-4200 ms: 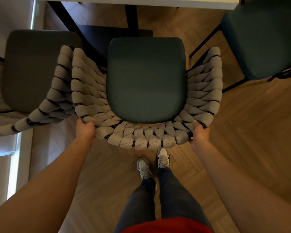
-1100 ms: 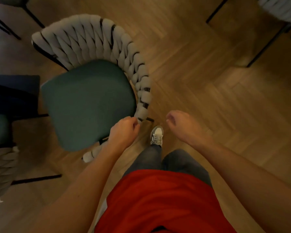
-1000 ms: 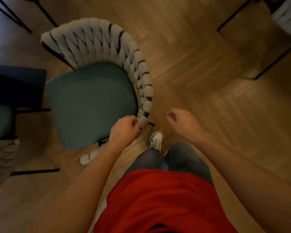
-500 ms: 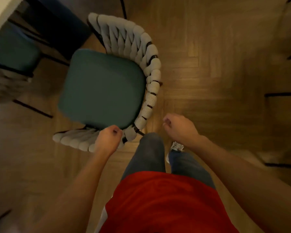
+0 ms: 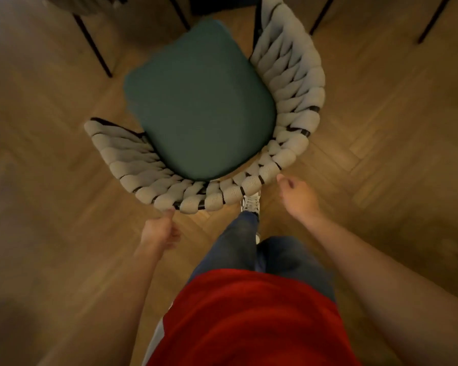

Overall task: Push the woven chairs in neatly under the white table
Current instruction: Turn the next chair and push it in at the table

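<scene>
The left hand [image 5: 160,229] hung just below the back rim of the grey woven chair with a dark green seat cushion [image 5: 204,101]. Its fingers were loosely curled and its thumb tip touched the underside of the weave, gripping nothing. The right hand [image 5: 298,195] hovered just beside the chair's right rear corner, fingers loosely curled and holding nothing; whether it touched the weave could not be told. The chair stood on the herringbone wooden floor [image 5: 381,128], turned at an angle, its open front pointing away from the person. A white sneaker [image 5: 250,203] showed right under the chair's back rim. Thin black chair legs [image 5: 93,46] stood beyond the chair.
</scene>
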